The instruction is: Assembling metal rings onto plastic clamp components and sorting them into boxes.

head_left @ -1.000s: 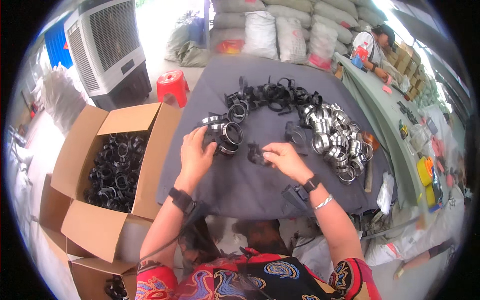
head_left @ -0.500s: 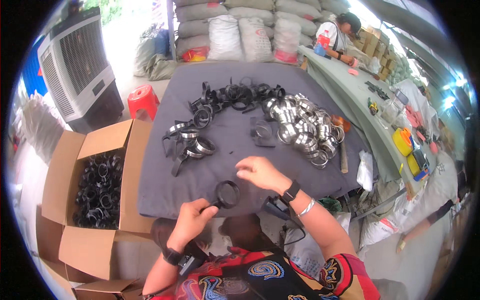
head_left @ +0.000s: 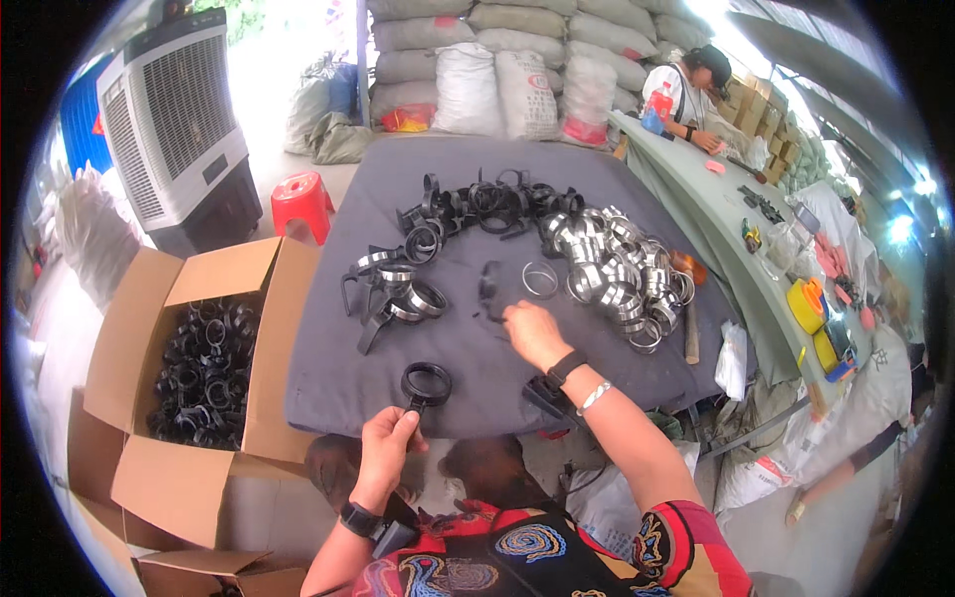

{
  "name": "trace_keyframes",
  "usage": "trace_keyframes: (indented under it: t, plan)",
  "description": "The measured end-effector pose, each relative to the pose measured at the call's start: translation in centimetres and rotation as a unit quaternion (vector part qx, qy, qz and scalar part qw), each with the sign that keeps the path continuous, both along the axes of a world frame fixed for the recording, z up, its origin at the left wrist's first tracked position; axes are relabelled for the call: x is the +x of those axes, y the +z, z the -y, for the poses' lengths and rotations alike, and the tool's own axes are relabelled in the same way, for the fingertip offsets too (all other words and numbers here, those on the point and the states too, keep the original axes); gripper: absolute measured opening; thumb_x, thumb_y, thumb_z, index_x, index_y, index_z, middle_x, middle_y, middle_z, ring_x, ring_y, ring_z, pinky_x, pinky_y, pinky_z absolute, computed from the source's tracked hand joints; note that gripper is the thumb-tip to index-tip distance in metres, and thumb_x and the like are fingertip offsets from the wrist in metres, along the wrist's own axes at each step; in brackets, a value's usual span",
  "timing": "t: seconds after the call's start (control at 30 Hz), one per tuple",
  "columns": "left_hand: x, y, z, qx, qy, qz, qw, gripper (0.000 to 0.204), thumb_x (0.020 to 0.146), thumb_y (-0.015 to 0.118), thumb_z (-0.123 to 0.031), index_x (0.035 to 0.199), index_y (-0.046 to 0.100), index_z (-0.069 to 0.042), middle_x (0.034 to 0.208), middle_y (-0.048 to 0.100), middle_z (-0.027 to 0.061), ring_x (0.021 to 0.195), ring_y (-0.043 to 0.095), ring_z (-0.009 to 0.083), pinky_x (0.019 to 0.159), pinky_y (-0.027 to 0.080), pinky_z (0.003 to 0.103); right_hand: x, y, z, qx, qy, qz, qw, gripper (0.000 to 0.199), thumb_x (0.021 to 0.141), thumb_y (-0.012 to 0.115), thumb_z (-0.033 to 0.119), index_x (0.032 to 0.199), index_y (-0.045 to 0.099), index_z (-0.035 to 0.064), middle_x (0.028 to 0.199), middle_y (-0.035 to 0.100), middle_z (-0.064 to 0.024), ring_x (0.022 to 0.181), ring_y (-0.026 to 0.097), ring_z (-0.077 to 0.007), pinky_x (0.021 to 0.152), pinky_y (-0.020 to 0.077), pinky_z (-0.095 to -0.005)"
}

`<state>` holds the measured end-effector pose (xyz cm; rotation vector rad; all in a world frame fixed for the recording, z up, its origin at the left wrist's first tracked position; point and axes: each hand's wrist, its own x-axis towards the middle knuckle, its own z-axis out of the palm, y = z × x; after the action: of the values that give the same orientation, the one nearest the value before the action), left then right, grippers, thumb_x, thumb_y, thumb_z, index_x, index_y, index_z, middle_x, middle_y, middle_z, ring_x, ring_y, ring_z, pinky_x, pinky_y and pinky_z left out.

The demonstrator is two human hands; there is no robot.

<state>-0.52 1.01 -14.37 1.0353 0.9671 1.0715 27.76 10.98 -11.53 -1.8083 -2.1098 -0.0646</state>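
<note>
Near the table's front edge, my left hand (head_left: 388,444) pinches the stem of a black ring-shaped holder (head_left: 426,384), its ring upright. Farther right, my right hand (head_left: 537,334) reaches over the cloth with bent fingers closed at a black piece (head_left: 489,287), which is smeared by motion. Just beyond these fingers lies a single thin silver ring (head_left: 540,280). A heap of silver metal rings (head_left: 619,269) spreads to the right. Black holders (head_left: 497,204) are piled along the back, and several holders with silver rings in them (head_left: 396,297) lie at the left.
Left of the cloth-covered table (head_left: 328,383) stands an open cardboard box (head_left: 277,338) of black holders. A red stool (head_left: 302,207) and an air cooler (head_left: 179,129) are behind it. A hammer (head_left: 691,328) lies right of the rings. Another person (head_left: 686,95) works at the side bench (head_left: 686,189).
My right hand has moved forward to the blurred black piece. The silver ring now lies apart from it. My left hand has turned the held holder more upright. The whole view has shifted slightly.
</note>
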Motion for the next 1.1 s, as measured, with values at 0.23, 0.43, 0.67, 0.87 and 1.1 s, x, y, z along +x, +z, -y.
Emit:
trace_keyframes:
  t: [0.23, 0.43, 0.67, 0.87, 1.1]
  plan:
    - [-0.5, -0.5, -0.9, -0.012, -0.03, -0.005, 0.999, 0.021, 0.093, 0.056, -0.015, 0.076, 0.052, -0.002, 0.063, 0.057, 0.0063, 0.054, 0.056, 0.0162, 0.054, 0.047, 0.028, 1.3, 1.4, -3.6, 0.093, -0.157, -0.033, 0.983, 0.026, 0.081, 0.067, 0.025, 0.087, 0.064, 0.0003, 0.094, 0.06, -0.0208, 0.082, 0.063, -0.0369, 0.071, 0.0514, -0.0444]
    - [-0.4, -0.5, -0.8, -0.013, -0.051, -0.008, 0.999, 0.022, 0.092, 0.058, -0.015, 0.075, 0.055, 0.0, 0.063, 0.058, 0.0067, 0.055, 0.059, 0.0173, 0.056, 0.048, 0.029, 4.2, 0.1, -6.5, 0.017, -0.167, -0.003, 0.986, 0.023, 0.078, 0.068, 0.023, 0.086, 0.064, 0.0013, 0.091, 0.064, -0.0215, 0.086, 0.063, -0.0382, 0.074, 0.051, -0.0456]
    - [-1.5, -0.9, -0.3, -0.042, -0.011, 0.163, 0.986, 0.016, 0.09, 0.06, -0.015, 0.088, 0.056, 0.001, 0.076, 0.062, 0.0093, 0.058, 0.055, 0.0162, 0.058, 0.045, 0.029, 0.6, 2.9, 0.6, 0.112, -0.025, -0.299, 0.947, 0.019, 0.077, 0.069, 0.012, 0.074, 0.056, -0.0017, 0.066, 0.057, -0.01, 0.06, 0.055, -0.022, 0.057, 0.0434, -0.034]
    - [2.2, 5.5, -1.0, -0.031, 0.03, 0.182, 0.982, 0.015, 0.084, 0.063, -0.007, 0.095, 0.054, -0.002, 0.08, 0.061, 0.0061, 0.056, 0.051, 0.0114, 0.054, 0.042, 0.024, -5.7, 3.0, 10.5, 0.0, 0.2, -0.367, 0.909, 0.018, 0.081, 0.068, 0.008, 0.073, 0.053, 0.0006, 0.066, 0.048, -0.0015, 0.061, 0.044, -0.0102, 0.054, 0.0365, -0.0265]
    - [2.1, 4.1, -0.5, -0.067, 0.048, 0.265, 0.961, 0.012, 0.08, 0.059, 0.005, 0.08, 0.054, -0.006, 0.075, 0.061, 0.0057, 0.054, 0.051, 0.0129, 0.052, 0.041, 0.025, -7.2, 2.7, 12.1, 0.027, 0.156, -0.494, 0.855, 0.017, 0.081, 0.066, 0.005, 0.071, 0.054, 0.0, 0.065, 0.048, -0.0006, 0.061, 0.046, -0.0102, 0.055, 0.038, -0.0258]
